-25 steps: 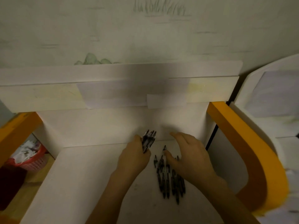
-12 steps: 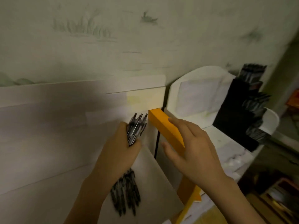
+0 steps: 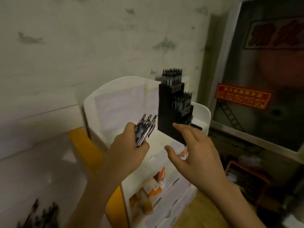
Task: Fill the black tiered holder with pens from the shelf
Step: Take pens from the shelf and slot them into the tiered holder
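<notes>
The bundle of pens [image 3: 144, 130] sits upright in my left hand [image 3: 127, 152], tips or clickers pointing up and fanned a little above the fist. I judge these light, stiff and smooth: plastic barrels that slide against one another, so a loose fist would let the middle ones slip down. I have them wrapped around the lower barrels, fingers curled tight, which leaves the upper ends free but splayed. To feed a slot I would rather pinch one or two near mid-barrel, where the grip section gives some friction, than push the whole handful at once.

My right hand [image 3: 195, 153] is empty, fingers spread and relaxed, hovering between the bundle and the black tiered holder [image 3: 171, 112], near its lower front step but not touching it as far as I can see. That hand looks best placed to draw pens from the bundle.

The holder stands on a white rack [image 3: 201, 112] against the wall. Its top tier and the next one down already bristle with pens; the lower steps are dark and blurred, and I cannot tell how full they are. It looks light enough to tip if I jab it.

Further out, more loose pens [image 3: 41, 214] lie on the white shelf [image 3: 32, 170] at lower left, with an orange divider [image 3: 85, 145] between shelf and rack.
</notes>
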`<act>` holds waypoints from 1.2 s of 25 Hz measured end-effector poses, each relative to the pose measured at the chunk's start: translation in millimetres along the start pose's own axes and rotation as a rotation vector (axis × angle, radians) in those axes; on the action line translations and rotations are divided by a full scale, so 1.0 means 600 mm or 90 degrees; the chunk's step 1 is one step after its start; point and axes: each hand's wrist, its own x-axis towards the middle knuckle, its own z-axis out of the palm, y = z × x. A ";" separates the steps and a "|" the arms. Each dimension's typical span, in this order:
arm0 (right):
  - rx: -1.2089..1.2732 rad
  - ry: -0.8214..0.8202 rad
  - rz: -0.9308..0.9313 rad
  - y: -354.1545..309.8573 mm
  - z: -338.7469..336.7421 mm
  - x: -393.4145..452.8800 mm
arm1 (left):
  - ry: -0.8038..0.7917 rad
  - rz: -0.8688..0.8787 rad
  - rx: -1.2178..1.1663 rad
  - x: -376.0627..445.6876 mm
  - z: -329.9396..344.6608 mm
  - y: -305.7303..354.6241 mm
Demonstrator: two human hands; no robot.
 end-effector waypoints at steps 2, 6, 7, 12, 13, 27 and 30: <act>-0.018 -0.006 0.027 0.075 -0.023 0.000 | -0.036 0.010 -0.005 0.017 0.071 0.046; -0.036 -0.023 0.052 0.187 -0.047 0.003 | -0.078 0.009 -0.008 0.039 0.174 0.100; -0.039 -0.025 0.057 0.210 -0.049 0.005 | -0.081 0.012 -0.008 0.047 0.195 0.109; -0.041 -0.056 0.072 0.305 -0.026 0.033 | -0.116 0.026 -0.033 0.098 0.283 0.131; -0.036 -0.062 0.071 0.320 -0.017 0.040 | -0.126 0.024 -0.035 0.109 0.298 0.129; 0.166 -0.182 0.124 0.536 0.183 0.304 | -0.186 -0.040 -0.123 0.402 0.525 0.056; 0.413 -0.212 0.206 0.555 0.221 0.342 | -0.183 -0.041 -0.105 0.447 0.546 0.048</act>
